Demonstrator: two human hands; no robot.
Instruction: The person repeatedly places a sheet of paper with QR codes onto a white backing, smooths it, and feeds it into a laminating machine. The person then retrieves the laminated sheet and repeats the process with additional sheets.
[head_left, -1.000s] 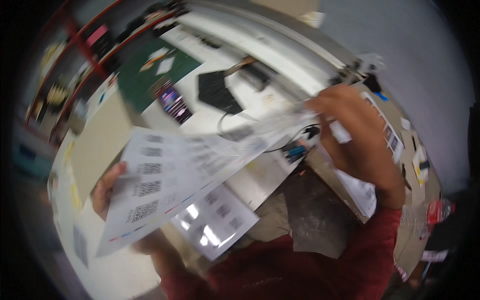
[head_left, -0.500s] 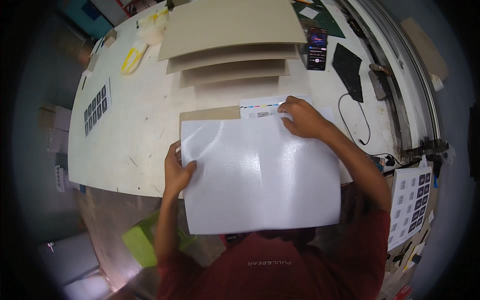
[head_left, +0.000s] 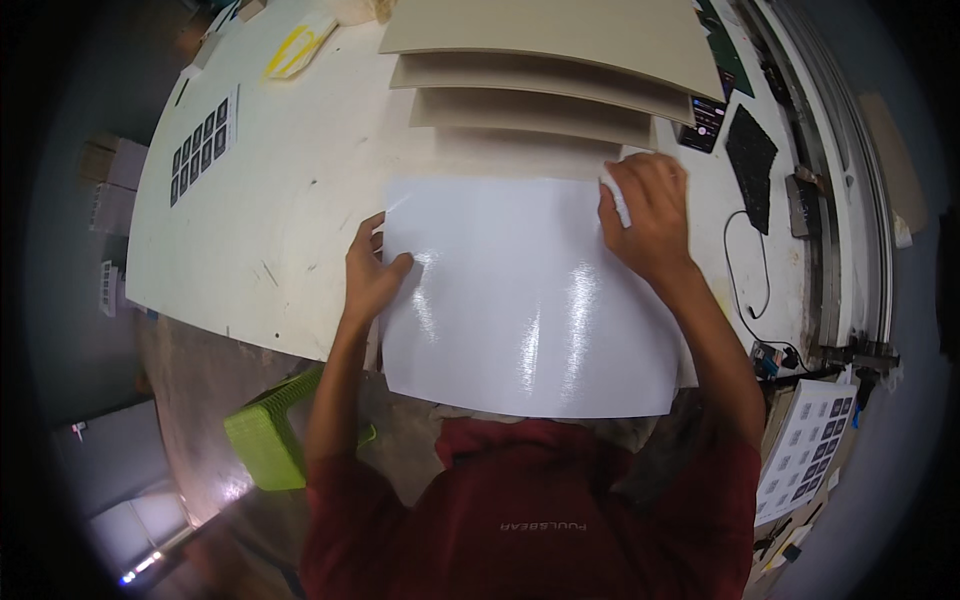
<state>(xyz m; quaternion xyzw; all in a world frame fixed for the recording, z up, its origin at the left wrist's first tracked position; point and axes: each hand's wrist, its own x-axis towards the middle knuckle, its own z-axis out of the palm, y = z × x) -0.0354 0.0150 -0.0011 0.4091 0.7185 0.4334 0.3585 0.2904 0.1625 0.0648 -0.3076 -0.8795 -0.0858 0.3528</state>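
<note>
A large glossy white sheet (head_left: 485, 265) lies across the front of the table, its near edge hanging over my lap. My left hand (head_left: 372, 272) grips its left edge, thumb on top and fingers beneath. At the sheet's far right corner is my right hand (head_left: 652, 212), fingers curled, with a white bit of the sheet showing between thumb and fingers. Whatever lies under the sheet is almost wholly hidden. Just beyond it stand several beige boards (head_left: 550, 35), spaced one above another.
A printed label sheet (head_left: 203, 145) lies at the left. A phone (head_left: 708, 122), a black offcut (head_left: 752, 165) and a thin cable (head_left: 735, 280) are on the right, by a metal rail (head_left: 850, 200). A green plastic stool (head_left: 268, 435) stands below; more printed sheets (head_left: 805, 450) sit at the lower right.
The white sheet has moved farther onto the table and now covers the printed sheet with colour marks and the board edge. Both hands moved forward with it; the view shifted too.
</note>
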